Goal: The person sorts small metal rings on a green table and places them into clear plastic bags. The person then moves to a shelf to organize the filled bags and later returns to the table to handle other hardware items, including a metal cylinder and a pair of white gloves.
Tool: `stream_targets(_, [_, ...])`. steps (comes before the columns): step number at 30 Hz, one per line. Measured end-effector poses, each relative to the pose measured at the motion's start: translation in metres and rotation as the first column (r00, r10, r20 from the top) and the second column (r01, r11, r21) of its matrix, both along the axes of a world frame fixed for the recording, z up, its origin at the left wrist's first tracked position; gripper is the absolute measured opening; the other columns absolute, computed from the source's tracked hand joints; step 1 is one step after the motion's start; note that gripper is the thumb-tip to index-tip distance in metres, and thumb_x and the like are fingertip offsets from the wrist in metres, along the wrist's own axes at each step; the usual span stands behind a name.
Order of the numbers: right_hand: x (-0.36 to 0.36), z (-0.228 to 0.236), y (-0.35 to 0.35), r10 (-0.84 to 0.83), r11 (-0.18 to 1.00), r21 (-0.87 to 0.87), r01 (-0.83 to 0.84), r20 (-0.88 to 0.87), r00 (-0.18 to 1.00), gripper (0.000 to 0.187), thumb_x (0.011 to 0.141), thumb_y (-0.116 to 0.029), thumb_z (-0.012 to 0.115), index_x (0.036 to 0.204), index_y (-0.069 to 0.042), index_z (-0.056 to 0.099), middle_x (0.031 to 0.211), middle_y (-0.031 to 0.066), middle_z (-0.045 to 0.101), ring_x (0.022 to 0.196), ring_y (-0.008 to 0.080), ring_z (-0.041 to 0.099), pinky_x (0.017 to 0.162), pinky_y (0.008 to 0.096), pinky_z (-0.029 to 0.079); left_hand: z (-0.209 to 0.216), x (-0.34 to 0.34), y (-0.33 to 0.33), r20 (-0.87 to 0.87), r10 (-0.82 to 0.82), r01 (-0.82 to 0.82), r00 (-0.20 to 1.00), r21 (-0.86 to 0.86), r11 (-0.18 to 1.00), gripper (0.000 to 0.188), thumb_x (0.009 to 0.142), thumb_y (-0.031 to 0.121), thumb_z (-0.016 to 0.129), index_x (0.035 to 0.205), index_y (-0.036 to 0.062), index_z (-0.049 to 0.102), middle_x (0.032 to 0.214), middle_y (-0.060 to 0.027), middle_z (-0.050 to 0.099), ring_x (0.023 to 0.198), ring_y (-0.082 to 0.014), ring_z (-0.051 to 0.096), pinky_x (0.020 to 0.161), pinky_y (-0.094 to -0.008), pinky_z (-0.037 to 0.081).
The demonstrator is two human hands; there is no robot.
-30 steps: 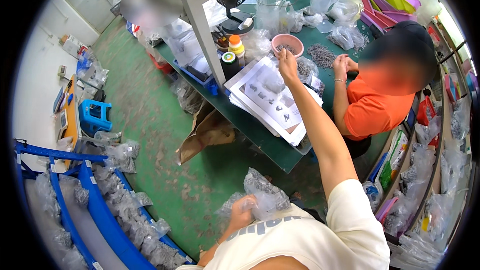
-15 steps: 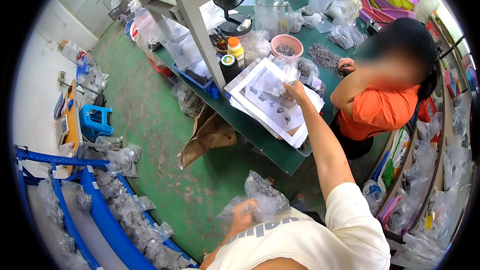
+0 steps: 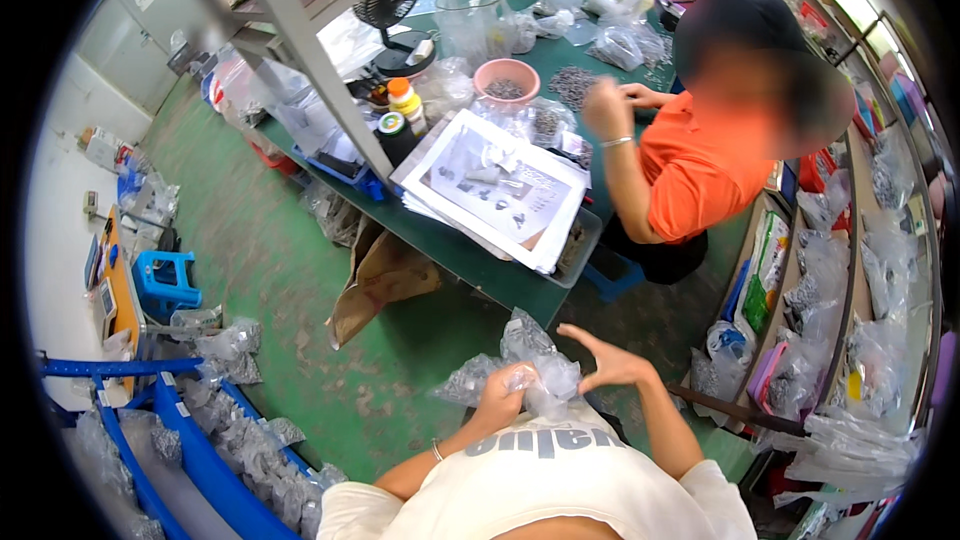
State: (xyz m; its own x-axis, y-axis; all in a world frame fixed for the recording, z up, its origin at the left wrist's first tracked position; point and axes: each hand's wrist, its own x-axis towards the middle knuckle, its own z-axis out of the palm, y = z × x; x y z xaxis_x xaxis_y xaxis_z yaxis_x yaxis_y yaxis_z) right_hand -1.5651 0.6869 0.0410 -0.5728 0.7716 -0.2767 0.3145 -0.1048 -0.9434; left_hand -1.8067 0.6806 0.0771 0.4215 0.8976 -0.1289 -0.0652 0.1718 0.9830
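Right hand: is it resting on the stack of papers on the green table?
No. The right hand is open beside the clear plastic bag that the left hand grips.

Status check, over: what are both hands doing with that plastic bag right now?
Left hand gripping clear plastic bag of small parts at chest. Right hand open, fingers spread, beside the bag. Green worktable and seated co-worker ahead, nothing between hands.

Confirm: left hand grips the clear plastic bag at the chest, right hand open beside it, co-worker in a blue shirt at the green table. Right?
Not quite. The head view shows the co-worker's shirt is orange, not blue. The rest holds: left hand grips the clear plastic bag, right hand open beside it, green table ahead.
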Motion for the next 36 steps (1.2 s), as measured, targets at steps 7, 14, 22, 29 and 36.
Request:
stream_targets(7, [0.003,0.003,-0.093,-0.615,0.732,0.252,0.633,-0.153,0.773,0.072,0.068,-0.02,0.069,0.128,-0.001,0.034,0.137,0.0147,0.028,0.125,0.0272,0.031,0.103,0.0367,0.022,0.023,0.094,-0.005,0.129,-0.387,0.38,0.913,0.079,0.922,0.017,0.07,-0.01,0.04,0.074,-0.0004,0.053,0.075,-0.0057,0.054,0.073,-0.0135,0.05,0.068,-0.0246,0.04])
stream_targets(14, [0.082,0.005,-0.175,-0.963,0.083,0.314,0.946,-0.217,0.157,0.022,0.07,0.0,0.05,0.088,0.003,0.062,0.08,0.0109,0.065,0.075,0.0186,0.062,0.071,0.0294,0.047,0.041,0.228,-0.024,0.142,-0.637,0.584,0.757,0.289,0.758,0.015,0.069,-0.009,0.039,0.071,-0.0007,0.052,0.074,-0.0071,0.054,0.071,-0.0151,0.05,0.067,-0.0267,0.04])
stream_targets(22, [0.243,0.036,-0.248,-0.901,-0.376,0.236,0.896,-0.317,-0.295,0.016,0.084,-0.01,0.051,0.087,0.003,0.059,0.075,-0.0003,0.057,0.068,0.0077,0.048,0.062,0.0245,0.039,0.039,0.369,-0.049,0.417,-0.622,0.563,0.662,0.27,0.781,0.009,0.083,0.002,0.044,0.078,0.001,0.051,0.097,-0.0167,0.061,0.093,-0.0228,0.057,0.083,-0.0341,0.043])
stream_targets(29, [0.38,0.065,-0.262,-0.674,-0.535,-0.037,0.844,-0.583,-0.453,0.029,0.089,-0.021,0.051,0.103,0.004,0.051,0.097,0.0086,0.056,0.089,0.016,0.054,0.08,0.03,0.043,0.059,0.482,-0.065,0.482,-0.566,0.574,0.669,0.148,0.805,0.015,0.088,0.012,0.049,0.08,0.0002,0.052,0.09,-0.0161,0.062,0.086,-0.0227,0.06,0.077,-0.0335,0.048])
stream_targets(36, [0.498,0.105,-0.239,-0.491,-0.653,-0.018,0.757,-0.752,-0.44,0.04,0.089,-0.025,0.05,0.109,0.009,0.049,0.103,0.0165,0.057,0.096,0.0241,0.056,0.088,0.0349,0.041,0.068,0.607,-0.022,0.509,-0.525,0.612,0.682,-0.004,0.791,0.015,0.088,0.013,0.049,0.086,-0.0018,0.053,0.091,-0.0185,0.061,0.082,-0.0255,0.06,0.074,-0.0377,0.05])
